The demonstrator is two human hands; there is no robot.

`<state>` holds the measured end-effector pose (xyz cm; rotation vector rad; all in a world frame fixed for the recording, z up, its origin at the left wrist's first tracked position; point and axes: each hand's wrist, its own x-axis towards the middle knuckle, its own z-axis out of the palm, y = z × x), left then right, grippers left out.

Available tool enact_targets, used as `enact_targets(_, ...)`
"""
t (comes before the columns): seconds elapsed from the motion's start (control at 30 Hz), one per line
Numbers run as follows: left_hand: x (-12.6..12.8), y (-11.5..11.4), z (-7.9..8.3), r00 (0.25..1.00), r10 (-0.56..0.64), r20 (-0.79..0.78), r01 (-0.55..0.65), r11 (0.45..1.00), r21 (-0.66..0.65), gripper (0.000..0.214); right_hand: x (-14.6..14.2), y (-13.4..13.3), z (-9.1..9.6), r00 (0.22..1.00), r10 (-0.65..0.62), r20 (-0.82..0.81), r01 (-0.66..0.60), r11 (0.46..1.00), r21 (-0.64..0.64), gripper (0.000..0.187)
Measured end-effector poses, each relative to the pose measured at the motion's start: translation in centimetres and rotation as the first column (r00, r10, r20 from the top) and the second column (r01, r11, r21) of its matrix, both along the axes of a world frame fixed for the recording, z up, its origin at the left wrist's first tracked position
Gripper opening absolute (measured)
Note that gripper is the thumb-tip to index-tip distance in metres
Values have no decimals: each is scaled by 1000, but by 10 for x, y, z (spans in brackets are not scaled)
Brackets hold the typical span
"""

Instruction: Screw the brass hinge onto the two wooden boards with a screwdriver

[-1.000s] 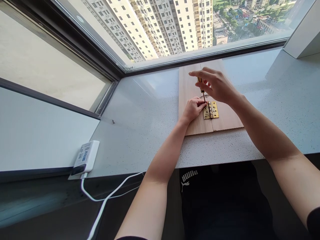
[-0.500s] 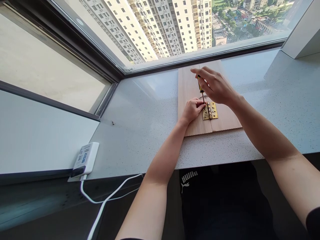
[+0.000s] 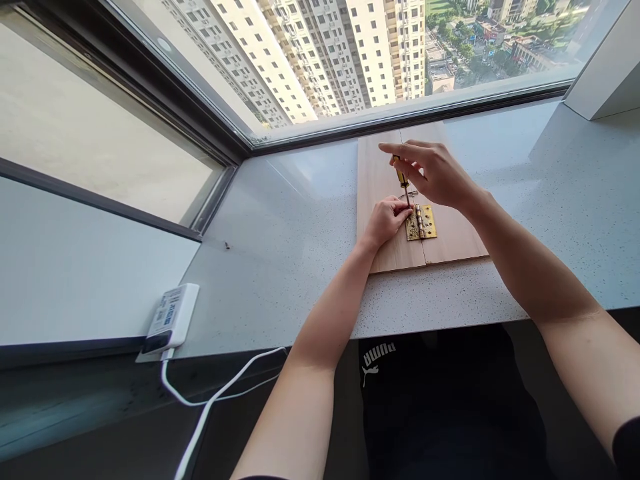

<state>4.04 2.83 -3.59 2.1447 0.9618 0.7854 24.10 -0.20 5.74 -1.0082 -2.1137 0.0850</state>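
Observation:
Two light wooden boards (image 3: 380, 180) lie side by side on the speckled sill, joined by a brass hinge (image 3: 421, 222). My right hand (image 3: 434, 172) is closed round the handle of a small yellow-and-black screwdriver (image 3: 401, 179), held upright with its tip at the hinge's left leaf. My left hand (image 3: 387, 219) rests on the left board with fingertips pinched at the screwdriver tip, beside the hinge; what they pinch is too small to see.
A white power bank (image 3: 171, 317) with a white cable (image 3: 210, 400) sits at the sill's left front edge. A small dark screw (image 3: 227, 245) lies on the sill (image 3: 300, 253) to the left. Window glass runs along the back; a white block (image 3: 607, 67) stands far right.
My right hand has turned slightly on the screwdriver handle, its fingers shifting. My left hand and the boards stay where they were.

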Motion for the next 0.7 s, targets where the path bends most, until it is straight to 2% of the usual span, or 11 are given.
enact_targets(0.2, 0, 1, -1, 1000, 10, -3, -10, 1000, 4, 16, -1, 0, -3, 992, -125, -1, 125, 990, 65, 45)
enact_targets(0.37, -1, 1, -1, 1000, -2, 4, 2, 1000, 8, 17, -3, -2, 1, 1000, 6, -18, -6, 999, 44, 47)
enact_targets(0.57, 0, 1, -1, 1000, 2, -10, -2, 1000, 11, 17, -4, 1, -4, 989, -99, -109, 101, 995, 16, 39)
enact_targets(0.7, -5, -2, 2, 999, -3, -38, 3, 1000, 17, 18, -2, -2, 0, 995, -52, -83, 55, 998, 26, 45)
